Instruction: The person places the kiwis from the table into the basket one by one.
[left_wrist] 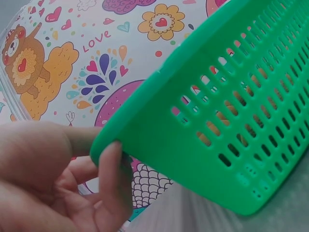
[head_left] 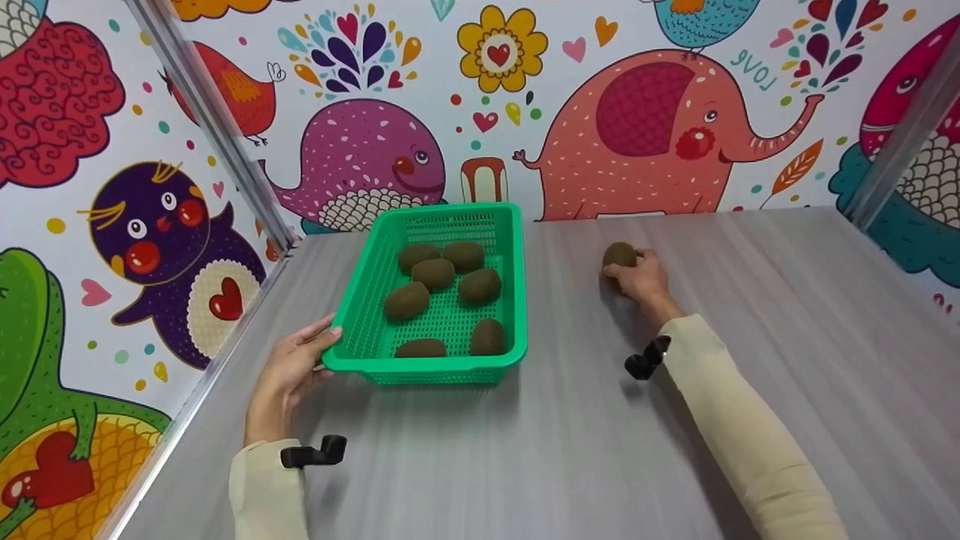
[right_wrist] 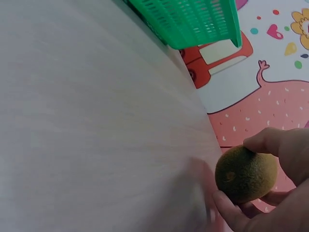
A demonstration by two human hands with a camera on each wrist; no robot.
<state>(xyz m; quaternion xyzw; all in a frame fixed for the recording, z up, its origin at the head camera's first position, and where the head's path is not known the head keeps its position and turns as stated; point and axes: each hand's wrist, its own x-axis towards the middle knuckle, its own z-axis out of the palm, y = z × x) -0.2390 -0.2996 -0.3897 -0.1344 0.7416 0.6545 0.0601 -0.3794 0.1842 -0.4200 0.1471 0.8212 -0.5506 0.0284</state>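
A green slotted basket [head_left: 357,313] sits left of centre on the grey table and holds several brown kiwis [head_left: 434,274]. My left hand [head_left: 294,363] holds the basket's near left corner, thumb on the rim [left_wrist: 159,92] and fingers [left_wrist: 112,164] under the edge. Out on the table to the right, my right hand [head_left: 641,279] grips one loose kiwi [head_left: 619,255] between thumb and fingers. In the right wrist view that kiwi [right_wrist: 245,173] is at the table surface and the basket [right_wrist: 193,21] lies far off.
Colourful cartoon wall panels [head_left: 637,112] close the table at the back and both sides, with metal corner posts [head_left: 217,127]. Bare grey tabletop [head_left: 570,435] lies between the basket and my right arm and toward the near edge.
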